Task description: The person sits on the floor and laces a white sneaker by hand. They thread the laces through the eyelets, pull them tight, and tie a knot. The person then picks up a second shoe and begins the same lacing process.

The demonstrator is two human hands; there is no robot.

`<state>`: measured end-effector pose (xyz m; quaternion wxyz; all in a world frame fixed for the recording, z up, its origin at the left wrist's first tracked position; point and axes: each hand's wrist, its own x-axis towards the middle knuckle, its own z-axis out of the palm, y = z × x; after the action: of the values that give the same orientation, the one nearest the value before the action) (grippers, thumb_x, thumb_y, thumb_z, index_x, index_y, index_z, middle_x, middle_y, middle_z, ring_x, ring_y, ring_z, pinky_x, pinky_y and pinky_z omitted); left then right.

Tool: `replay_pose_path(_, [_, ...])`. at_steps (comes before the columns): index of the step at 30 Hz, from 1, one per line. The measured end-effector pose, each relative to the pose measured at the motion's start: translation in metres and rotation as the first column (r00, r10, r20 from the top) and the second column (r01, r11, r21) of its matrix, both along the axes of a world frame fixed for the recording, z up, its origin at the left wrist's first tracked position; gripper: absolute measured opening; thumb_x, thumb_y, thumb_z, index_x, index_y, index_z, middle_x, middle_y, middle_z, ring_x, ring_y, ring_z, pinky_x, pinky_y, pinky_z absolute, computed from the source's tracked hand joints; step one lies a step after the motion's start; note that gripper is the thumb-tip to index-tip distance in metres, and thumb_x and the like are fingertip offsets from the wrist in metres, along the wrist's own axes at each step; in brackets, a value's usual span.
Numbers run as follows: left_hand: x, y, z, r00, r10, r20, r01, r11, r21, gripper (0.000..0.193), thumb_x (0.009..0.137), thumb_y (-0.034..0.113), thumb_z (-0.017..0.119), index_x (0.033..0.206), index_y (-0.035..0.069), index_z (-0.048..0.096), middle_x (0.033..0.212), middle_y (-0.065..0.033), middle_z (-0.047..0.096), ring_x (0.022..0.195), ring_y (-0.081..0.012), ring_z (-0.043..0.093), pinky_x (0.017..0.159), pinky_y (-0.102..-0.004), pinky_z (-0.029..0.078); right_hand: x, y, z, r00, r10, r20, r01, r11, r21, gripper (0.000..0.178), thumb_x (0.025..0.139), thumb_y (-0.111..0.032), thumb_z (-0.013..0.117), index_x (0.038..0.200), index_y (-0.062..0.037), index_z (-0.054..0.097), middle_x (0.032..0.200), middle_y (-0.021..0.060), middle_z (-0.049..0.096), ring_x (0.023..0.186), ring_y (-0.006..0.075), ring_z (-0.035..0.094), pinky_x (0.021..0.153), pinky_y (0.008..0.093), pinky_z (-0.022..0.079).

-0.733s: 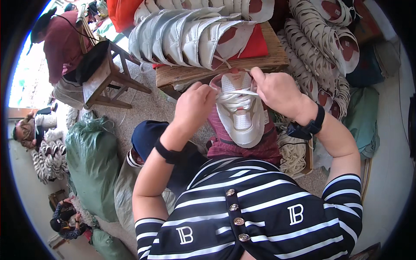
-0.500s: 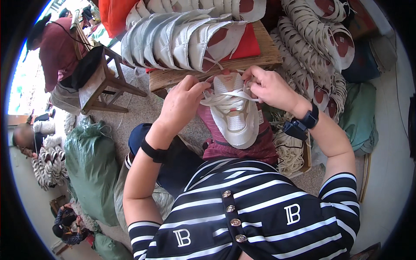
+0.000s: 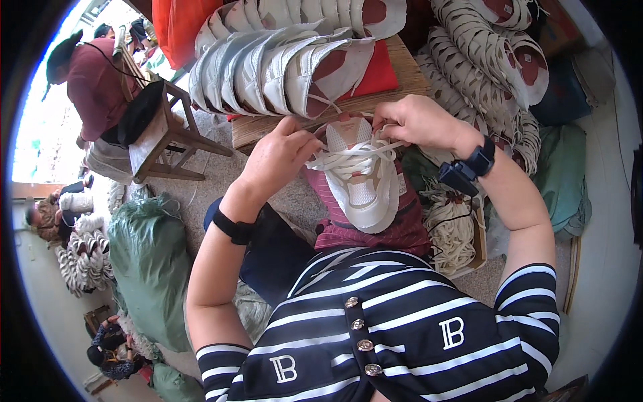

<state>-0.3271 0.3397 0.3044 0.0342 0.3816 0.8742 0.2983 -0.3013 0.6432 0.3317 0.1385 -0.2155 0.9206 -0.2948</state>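
Note:
A white shoe upper [image 3: 365, 197] with a mesh toe lies over the dark red striped cloth on my lap, its toe toward me. White shoelace [image 3: 355, 158] crosses loosely over its tongue. At the left edge of its opening, my left hand [image 3: 287, 149] is closed in a pinch on the shoelace. My right hand [image 3: 416, 124] pinches the lace on the opposite edge, fingers curled, an end sticking out beside them. Just beyond the tongue, a stack of white shoe uppers [image 3: 268, 70] lies on a wooden bench [image 3: 408, 80] with a red sheet under it.
On the right, a box of white laces [image 3: 452, 234] stands below heaped shoe uppers [image 3: 462, 60]. Green sacks [image 3: 147, 261] fill the left side. A wooden chair [image 3: 154, 147] stands near a person in dark red [image 3: 100, 84]. Other people sit farther left.
Both hands stay at the shoe's opening with small finger movements. My right hand has shifted slightly up and left. The view has moved a little.

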Motion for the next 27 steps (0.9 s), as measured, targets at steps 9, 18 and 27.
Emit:
replay_pose_path(9, [0.009,0.021,0.003,0.968,0.237,0.078,-0.231,0.970,-0.075,0.017,0.086,0.020,0.067,0.091,0.004,0.072,0.094,-0.0177,0.059,0.089,-0.0368,0.063,0.081,-0.0437,0.051,-0.025,-0.002,0.011,0.913,-0.075,0.400,0.106,0.993,-0.055,0.032,0.084,-0.028,0.069,0.093,0.0021,0.071,0.080,0.0054,0.067,0.076,0.0134,0.059,0.070,0.0290,0.048])
replay_pose_path(18, [0.012,0.032,-0.014,0.946,0.319,0.064,-0.321,0.947,0.026,0.018,0.086,0.018,0.066,0.096,0.005,0.071,0.095,-0.0186,0.061,0.095,-0.0387,0.064,0.082,-0.0446,0.051,-0.031,-0.018,-0.002,0.803,-0.299,0.516,0.360,0.933,-0.019,0.027,0.079,-0.023,0.071,0.086,0.0026,0.072,0.077,0.0038,0.068,0.068,0.0096,0.057,0.064,0.0260,0.046])
replay_pose_path(27, [0.005,-0.006,-0.011,1.000,0.011,-0.022,-0.011,0.999,0.031,0.018,0.088,0.013,0.064,0.105,0.008,0.068,0.095,-0.0132,0.058,0.093,-0.0361,0.063,0.080,-0.0423,0.052,-0.019,0.001,0.003,0.897,-0.067,0.436,0.151,0.975,-0.161,0.020,0.083,-0.014,0.075,0.098,-0.0006,0.072,0.080,-0.0008,0.066,0.067,0.0062,0.056,0.062,0.0236,0.045])
